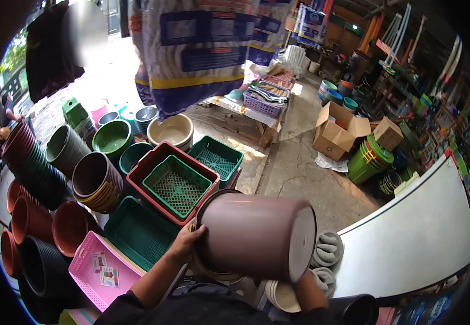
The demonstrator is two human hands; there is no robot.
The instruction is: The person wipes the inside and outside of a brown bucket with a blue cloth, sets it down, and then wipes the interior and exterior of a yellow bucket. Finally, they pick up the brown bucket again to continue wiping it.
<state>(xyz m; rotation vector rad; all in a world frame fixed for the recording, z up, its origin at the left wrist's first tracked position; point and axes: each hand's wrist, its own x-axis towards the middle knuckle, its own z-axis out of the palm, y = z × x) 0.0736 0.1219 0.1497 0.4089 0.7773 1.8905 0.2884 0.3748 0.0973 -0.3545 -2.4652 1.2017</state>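
A large brown bucket-like pot [248,233] lies on its side in front of my body, its base turned to the right. My left hand [187,241] grips its rim at the left end, fingers wrapped over the edge. Under the base end is my right hand [306,287], touching the pot from below; its fingers are hidden. Just beyond the rim sits a dark red basket [208,197] with a green mesh basket [178,187] inside it. Close to my right wrist is a stack of cream round items [282,297].
Stacked pots [97,176] and a pink basket [86,268] fill the left side. Packaged goods [202,49] hang ahead. A white panel [408,238] leans at the right, near an open cardboard box [335,132]. Concrete floor [294,168] runs between them.
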